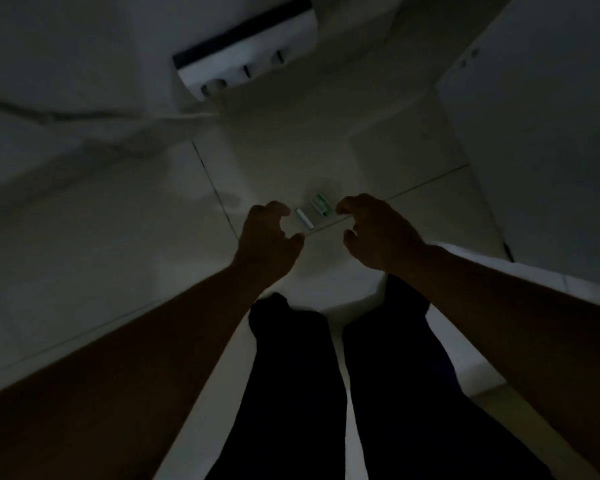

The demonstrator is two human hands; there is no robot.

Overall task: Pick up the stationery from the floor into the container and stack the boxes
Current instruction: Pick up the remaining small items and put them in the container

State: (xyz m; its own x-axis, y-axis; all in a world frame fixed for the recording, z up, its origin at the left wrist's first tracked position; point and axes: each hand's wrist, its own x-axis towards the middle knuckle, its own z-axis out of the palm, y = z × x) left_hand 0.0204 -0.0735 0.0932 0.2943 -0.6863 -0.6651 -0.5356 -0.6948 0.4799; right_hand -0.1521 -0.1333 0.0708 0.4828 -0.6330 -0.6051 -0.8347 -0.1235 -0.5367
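Pickup step: we reach toward green box (321, 204) and pale box (304, 219) on floor (118, 237), by tile joint. Left hand (269, 233) and right hand (378, 230) half-curled, empty. Next: lower, pinch each box.

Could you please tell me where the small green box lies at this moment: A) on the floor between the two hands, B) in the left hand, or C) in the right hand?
A: the green box lies on the floor beside a small silvery item, between the left hand and the right hand, and neither hand holds anything.
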